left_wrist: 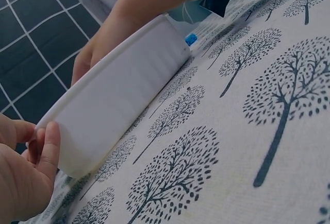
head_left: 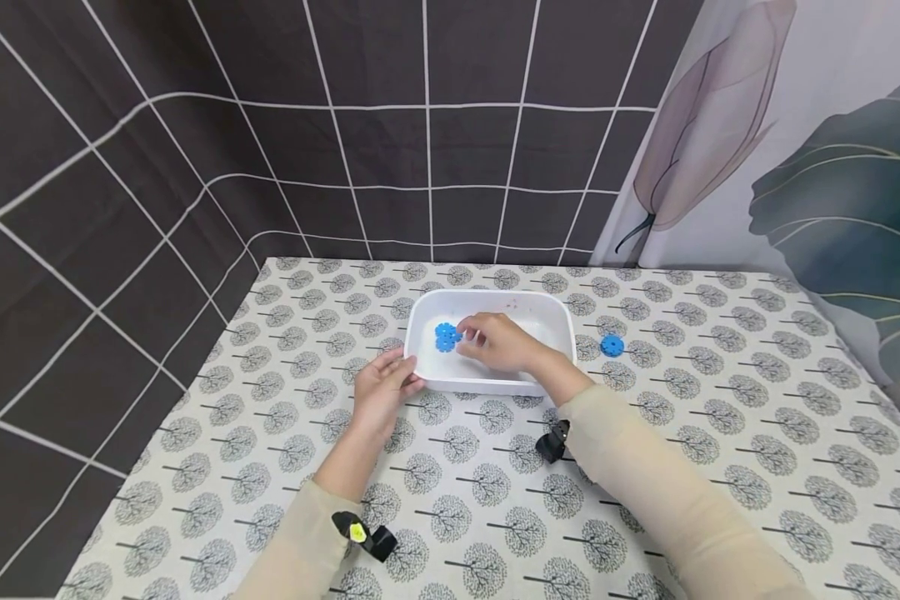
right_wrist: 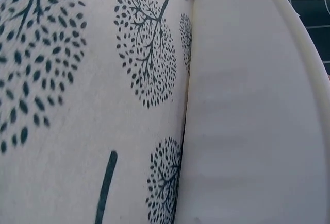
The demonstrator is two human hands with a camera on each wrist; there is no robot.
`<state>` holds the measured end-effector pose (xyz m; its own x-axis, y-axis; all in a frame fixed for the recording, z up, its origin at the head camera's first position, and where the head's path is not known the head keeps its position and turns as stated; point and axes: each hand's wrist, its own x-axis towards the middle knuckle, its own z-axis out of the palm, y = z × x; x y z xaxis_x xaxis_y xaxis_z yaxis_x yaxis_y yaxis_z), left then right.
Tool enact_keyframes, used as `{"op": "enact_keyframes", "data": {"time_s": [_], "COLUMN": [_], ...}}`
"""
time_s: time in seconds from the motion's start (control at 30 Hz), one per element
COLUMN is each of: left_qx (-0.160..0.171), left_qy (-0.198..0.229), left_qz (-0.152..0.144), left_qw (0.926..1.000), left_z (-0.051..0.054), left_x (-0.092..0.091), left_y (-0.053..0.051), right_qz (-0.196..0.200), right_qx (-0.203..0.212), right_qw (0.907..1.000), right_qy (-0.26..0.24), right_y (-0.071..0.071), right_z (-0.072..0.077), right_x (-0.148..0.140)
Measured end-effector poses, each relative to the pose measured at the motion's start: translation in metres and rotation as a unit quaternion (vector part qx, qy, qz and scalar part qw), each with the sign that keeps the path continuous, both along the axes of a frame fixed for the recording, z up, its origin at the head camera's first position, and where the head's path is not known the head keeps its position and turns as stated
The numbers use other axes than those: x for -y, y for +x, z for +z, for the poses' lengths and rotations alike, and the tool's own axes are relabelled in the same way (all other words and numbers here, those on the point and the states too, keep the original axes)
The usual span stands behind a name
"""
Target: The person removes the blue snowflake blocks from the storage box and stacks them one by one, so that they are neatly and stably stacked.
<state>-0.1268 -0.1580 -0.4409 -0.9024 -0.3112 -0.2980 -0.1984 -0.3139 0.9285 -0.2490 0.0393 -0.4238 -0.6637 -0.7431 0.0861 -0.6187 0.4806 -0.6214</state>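
Observation:
A white plastic tub (head_left: pixel 487 387) with rounded corners stands on the table. My left hand (head_left: pixel 381 389) grips its near left corner, with the thumb at the rim and a finger against the outer wall; the left wrist view shows this hand (left_wrist: pixel 31 172) too. Flat blue notched discs (head_left: pixel 445 332) lie close together on the tub's floor, toward the left. Over the tub, my right hand (head_left: pixel 498 342) reaches in with bent fingers, thumb and forefinger apart beside the discs' right edge. The right wrist view shows mainly the tub's outer wall (right_wrist: pixel 252 105), with the right fingers hidden.
Another blue disc (head_left: pixel 612 345) lies on the tabletop to the right of the tub. A tree-print cloth (head_left: pixel 487 533) covers the table. Behind it hangs a dark gridded curtain (head_left: pixel 465 150), and a pale curtain with leaf shapes (head_left: pixel 720 167) hangs at the right.

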Motion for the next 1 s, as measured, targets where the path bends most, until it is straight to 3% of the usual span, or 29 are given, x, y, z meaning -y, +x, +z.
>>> {"op": "enact_keyframes", "data": {"time_s": [0.3, 0.57, 1.0], "left_qx": [0.000, -0.002, -0.004], "left_qy": [0.006, 0.002, 0.003], "left_qz": [0.004, 0.001, 0.001], "left_qw": [1.0000, 1.0000, 1.0000], "left_z": [-0.001, -0.001, -0.002], "left_x": [0.001, 0.000, 0.000], "left_y": [0.000, 0.000, -0.001], "right_qz": [0.026, 0.031, -0.023], "right_qx": [0.012, 0.017, -0.046], "right_qw": [0.9973, 0.9870, 0.9847], "right_qy": [0.068, 0.157, 0.167], "right_y": [0.003, 0.007, 0.004], "right_z": [-0.002, 0.003, 0.005], "right_x": [0.011, 0.013, -0.004]}}
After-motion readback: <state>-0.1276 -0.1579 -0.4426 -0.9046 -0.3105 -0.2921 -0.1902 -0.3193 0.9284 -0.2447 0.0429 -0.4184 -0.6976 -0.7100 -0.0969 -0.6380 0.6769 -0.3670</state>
